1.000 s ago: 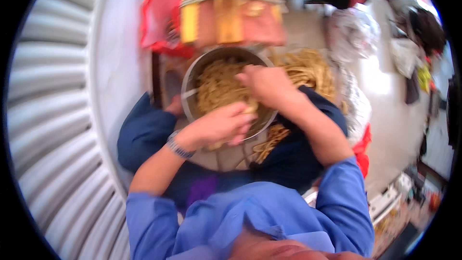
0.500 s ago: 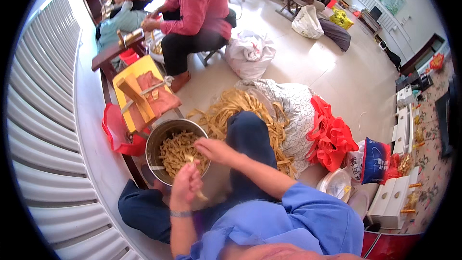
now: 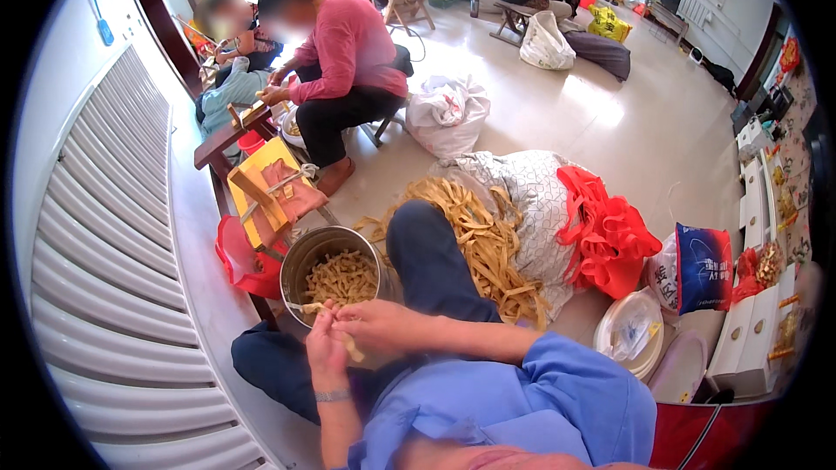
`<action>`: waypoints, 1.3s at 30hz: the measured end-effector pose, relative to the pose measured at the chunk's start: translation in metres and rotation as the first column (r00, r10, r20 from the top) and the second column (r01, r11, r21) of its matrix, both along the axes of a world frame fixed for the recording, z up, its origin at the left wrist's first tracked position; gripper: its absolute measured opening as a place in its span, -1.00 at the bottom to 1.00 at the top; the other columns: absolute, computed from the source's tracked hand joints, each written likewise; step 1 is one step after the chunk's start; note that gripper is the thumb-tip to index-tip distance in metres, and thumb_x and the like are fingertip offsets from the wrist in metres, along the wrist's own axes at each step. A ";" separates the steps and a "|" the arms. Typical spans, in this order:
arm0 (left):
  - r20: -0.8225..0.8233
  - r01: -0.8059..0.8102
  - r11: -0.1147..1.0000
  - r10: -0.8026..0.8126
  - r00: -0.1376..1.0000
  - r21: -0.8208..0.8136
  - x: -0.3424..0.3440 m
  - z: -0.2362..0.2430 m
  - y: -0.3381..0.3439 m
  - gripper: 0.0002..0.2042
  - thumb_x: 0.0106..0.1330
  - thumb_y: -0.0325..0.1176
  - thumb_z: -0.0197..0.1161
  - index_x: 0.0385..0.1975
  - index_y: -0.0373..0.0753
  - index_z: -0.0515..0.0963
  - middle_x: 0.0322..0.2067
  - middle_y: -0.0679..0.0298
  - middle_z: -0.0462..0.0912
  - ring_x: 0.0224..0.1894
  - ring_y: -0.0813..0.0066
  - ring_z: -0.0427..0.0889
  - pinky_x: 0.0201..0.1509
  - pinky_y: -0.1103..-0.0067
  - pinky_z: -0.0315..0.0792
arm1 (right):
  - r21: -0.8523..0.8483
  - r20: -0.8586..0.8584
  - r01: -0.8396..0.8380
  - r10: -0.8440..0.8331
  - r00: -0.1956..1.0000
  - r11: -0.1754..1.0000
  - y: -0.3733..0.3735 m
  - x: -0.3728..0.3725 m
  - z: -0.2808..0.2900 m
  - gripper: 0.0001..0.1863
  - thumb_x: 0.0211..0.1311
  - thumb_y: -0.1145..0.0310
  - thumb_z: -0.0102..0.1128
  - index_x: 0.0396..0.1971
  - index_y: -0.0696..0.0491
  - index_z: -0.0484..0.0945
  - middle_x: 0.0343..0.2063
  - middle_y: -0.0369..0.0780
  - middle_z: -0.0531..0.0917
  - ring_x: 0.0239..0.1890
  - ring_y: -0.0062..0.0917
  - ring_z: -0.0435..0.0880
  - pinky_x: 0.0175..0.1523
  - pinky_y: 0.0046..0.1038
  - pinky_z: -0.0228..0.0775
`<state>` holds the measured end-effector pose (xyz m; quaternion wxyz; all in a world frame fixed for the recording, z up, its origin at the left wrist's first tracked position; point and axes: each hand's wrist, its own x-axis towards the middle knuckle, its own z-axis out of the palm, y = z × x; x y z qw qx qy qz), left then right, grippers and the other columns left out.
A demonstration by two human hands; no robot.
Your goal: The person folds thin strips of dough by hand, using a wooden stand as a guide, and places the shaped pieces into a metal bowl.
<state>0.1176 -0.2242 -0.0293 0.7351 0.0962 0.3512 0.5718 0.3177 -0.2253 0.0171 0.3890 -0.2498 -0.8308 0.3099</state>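
Note:
Just over the near rim of a round metal pot (image 3: 288, 265), my two hands meet. My left hand (image 3: 326, 348) is closed on a flat tan strip (image 3: 353, 348), whose end hangs below the fingers. Pressed close against it, my right hand (image 3: 379, 325) pinches the same strip; its fingertips are partly hidden. Short, knotted-looking tan pieces (image 3: 342, 278) fill the lower part of the pot. Beyond my bent knee lies a loose heap of long tan strips (image 3: 492, 252).
A yellow stool (image 3: 261, 183) bearing a wooden block (image 3: 259, 195) and brown cloth stands behind the pot, with a red bag (image 3: 239, 248) beside it. A patterned white sack (image 3: 544, 196) and red bag (image 3: 605, 231) lie right. A person in pink (image 3: 353, 43) sits ahead; a radiator (image 3: 113, 235) lines the left.
My right hand has come down from over the pot to meet my left hand at the strip. The view has tilted up, showing more of the room.

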 end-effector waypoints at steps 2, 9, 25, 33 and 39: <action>0.029 0.036 0.999 -0.035 0.999 -0.024 0.007 0.006 -0.011 -0.74 0.54 -0.48 -0.02 0.13 -0.36 0.42 -0.04 0.08 0.55 0.02 0.25 0.56 0.23 0.39 0.48 | 0.139 0.081 0.003 -0.015 0.997 0.990 -0.002 0.011 0.004 -0.68 0.29 0.37 0.13 0.03 0.04 0.55 -0.05 -0.11 0.60 -0.08 -0.18 0.62 -0.03 -0.29 0.49; -0.009 0.064 0.994 -0.065 0.998 -0.089 0.007 -0.017 -0.023 -0.71 0.56 -0.45 -0.05 0.19 -0.37 0.37 -0.06 0.14 0.57 0.00 0.33 0.58 0.21 0.39 0.49 | 0.538 0.267 -0.032 -0.134 0.954 0.842 -0.013 0.015 -0.005 -0.74 0.06 0.32 0.20 -0.18 -0.10 0.56 -0.19 -0.26 0.53 -0.08 -0.39 0.57 -0.05 -0.38 0.45; 0.006 0.035 0.999 -0.035 0.999 0.017 0.000 0.009 -0.031 -0.58 0.61 -0.38 -0.16 0.40 -0.31 0.25 0.15 0.05 0.57 0.11 0.26 0.63 0.21 0.41 0.53 | 0.495 0.058 -0.083 0.062 0.996 0.865 -0.012 -0.033 0.029 -0.89 -0.09 0.37 0.26 -0.47 -0.09 0.58 -0.33 -0.35 0.63 -0.09 -0.42 0.61 0.01 -0.33 0.45; 0.229 -0.022 0.996 0.003 0.974 0.081 -0.004 0.018 -0.042 -0.67 0.58 -0.44 -0.04 0.27 -0.32 0.30 -0.09 0.12 0.61 -0.10 0.42 0.66 0.01 0.54 0.58 | 0.227 0.064 -0.043 0.029 0.998 0.973 -0.005 -0.038 0.012 -0.72 -0.04 0.36 0.47 -0.24 -0.08 0.72 -0.29 -0.38 0.70 -0.08 -0.48 0.65 0.19 -0.32 0.35; 0.203 -0.089 0.996 0.088 0.975 -0.007 0.000 0.007 -0.048 -0.66 0.58 -0.42 -0.06 0.28 -0.32 0.28 -0.06 0.07 0.61 -0.06 0.39 0.67 0.02 0.52 0.58 | 0.246 0.142 -0.122 0.089 0.986 0.962 -0.001 -0.043 0.005 -0.72 0.00 0.39 0.42 -0.22 -0.09 0.68 -0.30 -0.38 0.66 -0.10 -0.47 0.63 0.16 -0.31 0.35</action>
